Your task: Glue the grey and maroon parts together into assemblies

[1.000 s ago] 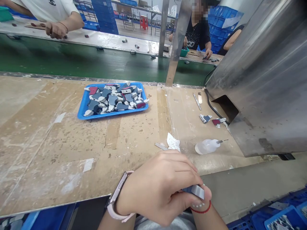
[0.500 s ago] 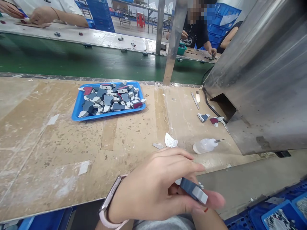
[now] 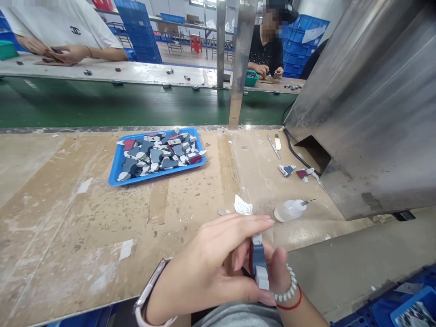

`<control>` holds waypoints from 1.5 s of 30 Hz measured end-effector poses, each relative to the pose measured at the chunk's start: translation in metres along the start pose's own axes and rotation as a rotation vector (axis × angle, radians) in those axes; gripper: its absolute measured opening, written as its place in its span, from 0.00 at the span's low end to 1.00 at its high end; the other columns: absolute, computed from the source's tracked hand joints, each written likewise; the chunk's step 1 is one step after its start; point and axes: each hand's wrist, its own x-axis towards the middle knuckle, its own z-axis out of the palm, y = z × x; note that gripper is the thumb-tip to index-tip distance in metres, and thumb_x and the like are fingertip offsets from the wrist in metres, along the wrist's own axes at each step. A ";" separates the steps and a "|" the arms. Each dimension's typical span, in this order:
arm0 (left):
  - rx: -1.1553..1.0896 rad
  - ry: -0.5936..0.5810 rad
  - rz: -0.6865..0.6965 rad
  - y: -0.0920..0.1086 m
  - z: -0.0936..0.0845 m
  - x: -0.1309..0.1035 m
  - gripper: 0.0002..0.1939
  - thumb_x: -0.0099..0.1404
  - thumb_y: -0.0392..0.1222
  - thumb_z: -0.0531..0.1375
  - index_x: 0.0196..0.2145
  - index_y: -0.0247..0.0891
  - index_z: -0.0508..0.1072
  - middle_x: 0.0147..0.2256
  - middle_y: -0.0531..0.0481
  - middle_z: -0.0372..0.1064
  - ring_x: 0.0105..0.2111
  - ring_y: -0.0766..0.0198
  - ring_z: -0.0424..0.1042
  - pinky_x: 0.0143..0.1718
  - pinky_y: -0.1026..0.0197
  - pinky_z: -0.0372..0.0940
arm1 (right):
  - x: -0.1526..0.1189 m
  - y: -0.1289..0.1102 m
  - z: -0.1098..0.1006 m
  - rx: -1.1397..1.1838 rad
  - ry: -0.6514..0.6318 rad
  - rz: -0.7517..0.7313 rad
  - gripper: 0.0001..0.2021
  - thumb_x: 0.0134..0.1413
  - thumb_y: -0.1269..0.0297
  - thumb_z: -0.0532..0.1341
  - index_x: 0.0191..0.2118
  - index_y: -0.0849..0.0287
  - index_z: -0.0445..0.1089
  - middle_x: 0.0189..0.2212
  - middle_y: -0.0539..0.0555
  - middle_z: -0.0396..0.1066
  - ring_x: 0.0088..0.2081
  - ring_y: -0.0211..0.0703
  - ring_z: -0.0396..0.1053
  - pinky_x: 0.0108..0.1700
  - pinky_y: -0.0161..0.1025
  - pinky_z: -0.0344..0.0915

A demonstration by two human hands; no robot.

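Note:
Close to my body, over the table's front edge, my left hand (image 3: 207, 261) has its thumb at the lower end of a small dark-blue, maroon and light-grey plastic part (image 3: 259, 260). Its fingers reach over the part's upper end. My right hand (image 3: 279, 268), with a beaded bracelet and a red cord at the wrist, is closed about the part from the right. Most of its fingers are hidden behind the left hand and the part. The part stands nearly upright, its long side toward me. Beyond, a blue tray (image 3: 160, 177) holds many similar parts.
Right of my hands lies a clear bottle (image 3: 289, 210) with a needle tip, near a paper scrap (image 3: 243, 205). Two loose parts, a blue-grey one (image 3: 287, 170) and a maroon one (image 3: 304, 174), lie beside a metal housing (image 3: 340, 118). People work across a green conveyor (image 3: 102, 106).
Both hands have turned the part from a slanted pose to nearly upright. My right wrist has come into view from behind the left hand. The camera view has shifted a little.

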 end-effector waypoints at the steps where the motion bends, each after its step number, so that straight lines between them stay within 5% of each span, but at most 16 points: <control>1: 0.008 -0.009 -0.007 0.000 0.000 -0.001 0.36 0.62 0.53 0.71 0.62 0.42 0.64 0.51 0.47 0.76 0.47 0.58 0.77 0.57 0.58 0.67 | 0.001 -0.001 0.000 0.104 0.014 -0.020 0.44 0.56 0.24 0.30 0.34 0.54 0.70 0.25 0.56 0.70 0.23 0.46 0.70 0.24 0.42 0.70; 5: 0.046 0.003 -0.017 0.000 -0.001 -0.002 0.33 0.66 0.49 0.69 0.64 0.45 0.62 0.63 0.45 0.65 0.58 0.56 0.70 0.61 0.57 0.65 | 0.008 -0.007 0.002 0.357 0.104 -0.099 0.24 0.62 0.35 0.55 0.37 0.52 0.72 0.27 0.52 0.69 0.27 0.44 0.68 0.29 0.40 0.68; 10: 0.075 0.295 0.023 -0.002 0.000 0.005 0.15 0.68 0.45 0.68 0.50 0.41 0.75 0.44 0.50 0.78 0.46 0.63 0.75 0.51 0.64 0.69 | 0.016 -0.012 0.005 0.399 0.414 -0.287 0.12 0.54 0.52 0.72 0.43 0.47 0.75 0.34 0.48 0.75 0.36 0.37 0.72 0.40 0.31 0.70; 14: 0.127 0.348 0.062 -0.001 0.000 0.006 0.03 0.71 0.40 0.65 0.41 0.39 0.77 0.36 0.54 0.78 0.37 0.67 0.76 0.41 0.66 0.71 | 0.014 -0.022 0.008 0.084 0.614 -0.427 0.10 0.57 0.57 0.71 0.44 0.48 0.78 0.38 0.48 0.75 0.43 0.36 0.74 0.46 0.28 0.71; 21: 0.290 0.429 0.109 0.012 0.006 0.001 0.05 0.70 0.35 0.65 0.44 0.36 0.77 0.38 0.51 0.78 0.40 0.67 0.77 0.44 0.68 0.73 | -0.001 -0.042 0.007 -0.534 0.680 -0.606 0.12 0.69 0.63 0.61 0.54 0.53 0.73 0.44 0.52 0.75 0.46 0.36 0.75 0.50 0.28 0.72; 30: 0.355 0.717 0.187 0.022 0.035 0.004 0.11 0.63 0.24 0.65 0.41 0.35 0.79 0.34 0.53 0.77 0.35 0.65 0.77 0.37 0.63 0.76 | 0.002 -0.036 0.021 -0.554 0.811 -0.740 0.18 0.62 0.77 0.62 0.56 0.56 0.73 0.41 0.54 0.75 0.40 0.39 0.77 0.39 0.33 0.75; 33: 0.358 0.688 0.150 0.025 0.033 0.004 0.14 0.62 0.23 0.64 0.43 0.35 0.79 0.35 0.52 0.77 0.36 0.64 0.77 0.39 0.63 0.75 | 0.000 -0.040 0.016 -0.535 0.765 -0.688 0.17 0.63 0.76 0.62 0.55 0.56 0.72 0.41 0.54 0.74 0.40 0.39 0.77 0.40 0.32 0.76; 38: 0.432 0.477 0.121 0.030 0.025 0.001 0.23 0.63 0.19 0.54 0.52 0.34 0.74 0.43 0.47 0.76 0.46 0.64 0.76 0.47 0.64 0.73 | -0.002 -0.050 0.001 -0.606 0.681 -0.602 0.12 0.65 0.70 0.63 0.53 0.56 0.72 0.41 0.54 0.75 0.41 0.37 0.77 0.44 0.28 0.75; 45: 0.639 0.416 0.051 0.019 0.036 -0.001 0.19 0.67 0.24 0.56 0.54 0.33 0.71 0.46 0.43 0.75 0.47 0.61 0.75 0.48 0.61 0.72 | 0.003 -0.057 -0.002 -0.616 0.726 -0.545 0.07 0.64 0.69 0.64 0.47 0.60 0.76 0.34 0.54 0.75 0.33 0.36 0.76 0.35 0.26 0.74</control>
